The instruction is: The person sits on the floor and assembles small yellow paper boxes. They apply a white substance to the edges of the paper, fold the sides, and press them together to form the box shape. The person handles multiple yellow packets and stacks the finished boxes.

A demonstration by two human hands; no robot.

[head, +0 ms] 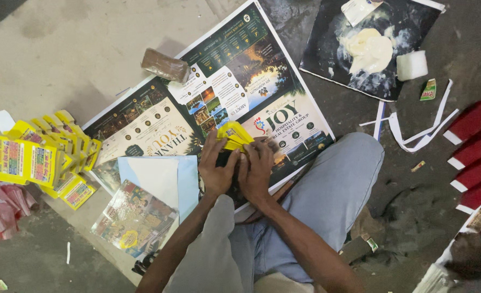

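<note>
One yellow paper piece [234, 135] sits pinched between both hands over the big printed poster sheet [213, 92] spread on the floor; the left hand [217, 165] has its fingers curled onto the piece's lower edge, and the right hand [257, 169] presses down beside it, fingers bent and closed on the same piece; the two hands touch each other. Just left of them lies one pale blue sheet [159, 179], overlapping one colourful printed leaflet [133, 220]; further left stands a leaning row of finished yellow cartons [40, 157], too bunched to count exactly, roughly ten. One brown block [165, 65] rests on the poster's far edge. Up to the right, one dark sheet [370, 49] carries a blob of white paste [369, 50], with one white block [412, 65] at its edge; white paper strips [422, 133] trail nearby; four red-and-white pieces [476, 157] lie at the right edge.
</note>
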